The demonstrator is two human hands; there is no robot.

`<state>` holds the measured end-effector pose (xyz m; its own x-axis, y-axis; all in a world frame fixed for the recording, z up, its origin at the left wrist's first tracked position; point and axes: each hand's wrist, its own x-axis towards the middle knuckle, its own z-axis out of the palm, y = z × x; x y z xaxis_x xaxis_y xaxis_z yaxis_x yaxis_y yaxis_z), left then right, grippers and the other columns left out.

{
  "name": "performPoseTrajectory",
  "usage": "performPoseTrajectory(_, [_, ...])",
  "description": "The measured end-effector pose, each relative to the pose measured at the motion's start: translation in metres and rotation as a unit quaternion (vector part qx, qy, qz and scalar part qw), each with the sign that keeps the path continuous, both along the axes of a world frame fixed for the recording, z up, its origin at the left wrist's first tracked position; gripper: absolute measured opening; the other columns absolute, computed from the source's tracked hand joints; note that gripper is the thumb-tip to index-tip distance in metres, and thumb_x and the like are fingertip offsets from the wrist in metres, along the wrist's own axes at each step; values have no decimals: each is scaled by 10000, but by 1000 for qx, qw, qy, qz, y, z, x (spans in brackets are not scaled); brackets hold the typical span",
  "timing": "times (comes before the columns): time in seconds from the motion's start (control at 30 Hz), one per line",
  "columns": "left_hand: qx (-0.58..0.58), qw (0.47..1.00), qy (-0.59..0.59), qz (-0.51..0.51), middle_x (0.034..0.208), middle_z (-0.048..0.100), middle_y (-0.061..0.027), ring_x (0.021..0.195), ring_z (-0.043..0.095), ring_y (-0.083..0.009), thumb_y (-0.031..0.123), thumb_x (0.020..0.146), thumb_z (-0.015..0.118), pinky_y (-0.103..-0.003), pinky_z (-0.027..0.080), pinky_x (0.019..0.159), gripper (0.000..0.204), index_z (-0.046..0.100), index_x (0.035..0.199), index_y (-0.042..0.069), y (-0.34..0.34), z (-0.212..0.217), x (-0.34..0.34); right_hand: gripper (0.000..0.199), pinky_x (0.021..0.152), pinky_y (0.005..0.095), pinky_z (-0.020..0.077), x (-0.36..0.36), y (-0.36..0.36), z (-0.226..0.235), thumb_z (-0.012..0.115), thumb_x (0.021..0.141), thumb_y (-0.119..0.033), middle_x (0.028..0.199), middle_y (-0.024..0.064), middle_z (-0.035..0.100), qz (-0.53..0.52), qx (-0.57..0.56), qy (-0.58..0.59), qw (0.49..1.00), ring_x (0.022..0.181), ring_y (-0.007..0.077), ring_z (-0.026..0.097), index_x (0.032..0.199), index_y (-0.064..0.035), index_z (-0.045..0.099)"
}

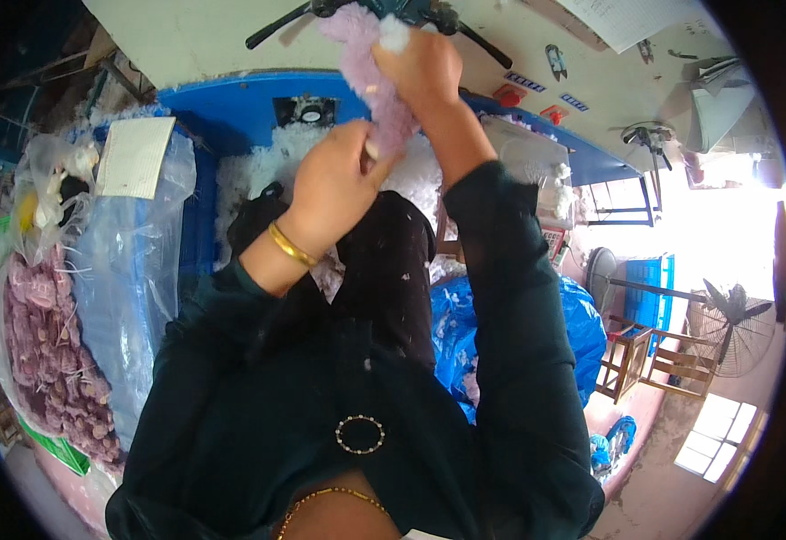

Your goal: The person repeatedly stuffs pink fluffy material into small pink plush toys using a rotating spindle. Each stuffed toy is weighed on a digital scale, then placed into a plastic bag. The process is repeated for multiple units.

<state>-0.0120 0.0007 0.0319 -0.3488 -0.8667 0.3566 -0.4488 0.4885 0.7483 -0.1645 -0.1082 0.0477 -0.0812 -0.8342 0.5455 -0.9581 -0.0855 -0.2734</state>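
A lilac plush piece [379, 85], long and fluffy, stretches upright between my two hands in front of the machine. My left hand [334, 175], with a gold bangle at the wrist, is closed on its lower end, thumb and fingers pinching the fabric. Higher up, my right hand [424, 72] is closed against the right side of the plush. A tuft of white stuffing [395, 34] shows at the right hand's knuckles; whether the fingers hold it or it sticks out of the plush, I cannot tell. The right fingertips are hidden.
Behind the plush is a machine with black handles [487, 47] on a pale panel. Loose white stuffing [258, 171] lies in the blue bin [222, 117] around my knees. Plastic bags of lilac plush pieces [51, 342] stand left; a blue bag [582, 333] and a fan [730, 324] are right.
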Motion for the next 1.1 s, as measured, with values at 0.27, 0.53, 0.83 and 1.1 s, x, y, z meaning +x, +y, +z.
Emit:
performPoseTrajectory(0.27, [-48, 962, 188, -192, 930, 604, -137, 834, 607, -303, 193, 875, 614, -411, 496, 766, 234, 549, 957, -17, 9, -21, 21, 375, 680, 428, 510, 12, 69, 1, 682, 661, -380, 730, 199, 647, 36, 49, -170, 984, 742, 381, 636, 812, -38, 691])
performPoseTrajectory(0.53, [481, 659, 559, -145, 933, 627, -58, 774, 606, -139, 262, 928, 592, -307, 521, 768, 228, 581, 996, 45, -64, -48, 2, 429, 734, 442, 518, 17, -13, 20, 608, 672, -397, 821, 224, 662, -57, 65, -78, 993, 806, 391, 646, 847, -16, 701])
performPoseTrajectory(0.83, [266, 894, 356, -63, 882, 671, -71, 844, 648, -179, 90, 853, 642, -306, 498, 751, 149, 637, 986, 24, 33, -37, -12, 461, 688, 453, 514, 23, 57, 18, 637, 667, -437, 763, 230, 647, -40, 120, -81, 989, 769, 398, 637, 783, 6, 686])
performPoseTrajectory(1.1, [142, 934, 328, -24, 719, 644, -87, 636, 629, -175, 11, 815, 575, -331, 482, 562, 125, 638, 919, -19, -19, -27, -17, 545, 693, 434, 515, 10, 33, 7, 706, 666, -505, 781, 228, 647, -52, 132, -110, 984, 785, 388, 640, 801, 22, 675])
